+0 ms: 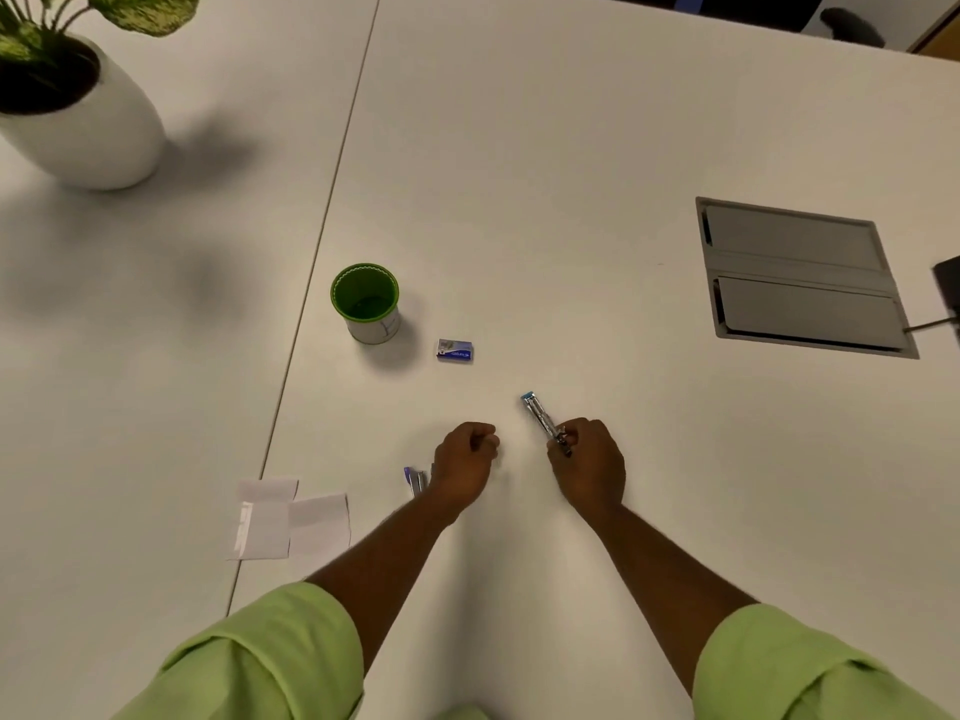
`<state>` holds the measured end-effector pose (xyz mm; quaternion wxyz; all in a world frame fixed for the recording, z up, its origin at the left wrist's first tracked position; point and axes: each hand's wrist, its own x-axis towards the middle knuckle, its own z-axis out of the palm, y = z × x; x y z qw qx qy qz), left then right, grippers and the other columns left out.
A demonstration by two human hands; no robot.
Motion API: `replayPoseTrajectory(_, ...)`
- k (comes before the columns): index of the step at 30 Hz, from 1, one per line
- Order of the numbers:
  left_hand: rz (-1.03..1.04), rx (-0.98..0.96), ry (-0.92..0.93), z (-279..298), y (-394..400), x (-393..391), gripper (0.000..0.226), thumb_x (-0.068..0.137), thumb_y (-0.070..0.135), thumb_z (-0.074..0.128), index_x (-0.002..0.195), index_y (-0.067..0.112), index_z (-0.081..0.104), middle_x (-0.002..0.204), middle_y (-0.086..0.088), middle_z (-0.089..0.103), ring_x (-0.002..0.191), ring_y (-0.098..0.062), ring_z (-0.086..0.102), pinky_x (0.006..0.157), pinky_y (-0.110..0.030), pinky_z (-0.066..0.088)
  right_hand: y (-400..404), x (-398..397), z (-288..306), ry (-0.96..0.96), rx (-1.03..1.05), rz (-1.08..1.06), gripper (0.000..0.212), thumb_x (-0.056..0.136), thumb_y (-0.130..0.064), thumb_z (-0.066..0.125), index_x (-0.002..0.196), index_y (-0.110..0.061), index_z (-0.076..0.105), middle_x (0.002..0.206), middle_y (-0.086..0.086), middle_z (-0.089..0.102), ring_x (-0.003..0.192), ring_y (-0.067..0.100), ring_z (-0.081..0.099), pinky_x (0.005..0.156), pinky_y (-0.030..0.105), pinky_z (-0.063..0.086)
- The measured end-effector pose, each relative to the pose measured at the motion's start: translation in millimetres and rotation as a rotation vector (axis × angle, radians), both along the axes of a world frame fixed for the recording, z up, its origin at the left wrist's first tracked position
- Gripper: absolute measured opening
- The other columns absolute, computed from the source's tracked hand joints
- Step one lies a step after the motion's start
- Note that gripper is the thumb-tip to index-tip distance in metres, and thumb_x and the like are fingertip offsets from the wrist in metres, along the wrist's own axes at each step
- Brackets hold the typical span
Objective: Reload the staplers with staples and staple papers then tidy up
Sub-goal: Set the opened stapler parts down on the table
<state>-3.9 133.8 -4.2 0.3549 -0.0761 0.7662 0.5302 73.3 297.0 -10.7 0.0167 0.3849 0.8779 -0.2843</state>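
My right hand [589, 462] grips the rear end of a small metal stapler [540, 415] with a light blue tip, opened out and pointing up-left over the white table. My left hand [465, 465] is a closed fist just left of it; whether it pinches anything, I cannot tell. A second stapler [414, 480], purple, lies half hidden behind my left wrist. A small blue staple box [455, 350] rests farther back, in the middle. Several white paper slips [288, 517] lie at the lower left.
A green cup-shaped holder [366, 302] stands behind the staple box. A white plant pot [78, 122] sits at the far left corner. A grey cable hatch [800, 278] is set into the table at right, with a dark object [948, 288] at the right edge.
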Motion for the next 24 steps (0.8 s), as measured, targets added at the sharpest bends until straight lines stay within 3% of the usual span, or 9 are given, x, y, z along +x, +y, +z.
replayPoseTrajectory(7,0.106,0.11,-0.115,10,-11,17,0.031,0.096,0.02,0.062,0.124,0.011,0.053,0.108,-0.013,0.07,0.096,-0.026,0.07,0.096,-0.043,0.055,-24,32,16,0.115,-0.014,0.184,0.017,0.081,-0.023,0.077,0.096,-0.026,0.069,0.091,-0.009,0.061,0.082,0.014,0.062,0.07,0.033,0.054)
replayPoseTrajectory(11,0.177,0.188,-0.131,17,-35,37,0.022,0.096,0.011,0.063,0.116,0.005,0.057,0.097,-0.018,0.067,0.083,-0.024,0.069,0.08,-0.032,0.06,-39,57,22,0.126,-0.009,0.264,0.017,0.078,-0.023,0.076,0.093,-0.027,0.07,0.088,-0.011,0.06,0.08,0.014,0.059,0.067,0.035,0.053)
replayPoseTrajectory(14,0.203,0.176,-0.127,16,-55,55,0.013,0.094,0.006,0.063,0.107,0.003,0.065,0.091,-0.019,0.07,0.078,-0.025,0.071,0.069,-0.027,0.061,-49,73,25,0.13,-0.015,0.321,0.017,0.077,-0.022,0.076,0.092,-0.027,0.071,0.088,-0.01,0.06,0.078,0.014,0.058,0.067,0.035,0.053)
replayPoseTrajectory(24,0.318,0.026,-0.075,3,-103,117,0.005,0.086,-0.003,0.065,0.088,-0.001,0.069,0.083,-0.018,0.072,0.062,-0.023,0.069,0.064,-0.032,0.061,-80,108,27,0.065,-0.045,0.524,0.017,0.081,-0.026,0.073,0.098,-0.03,0.074,0.09,-0.01,0.061,0.086,0.011,0.057,0.072,0.028,0.049)
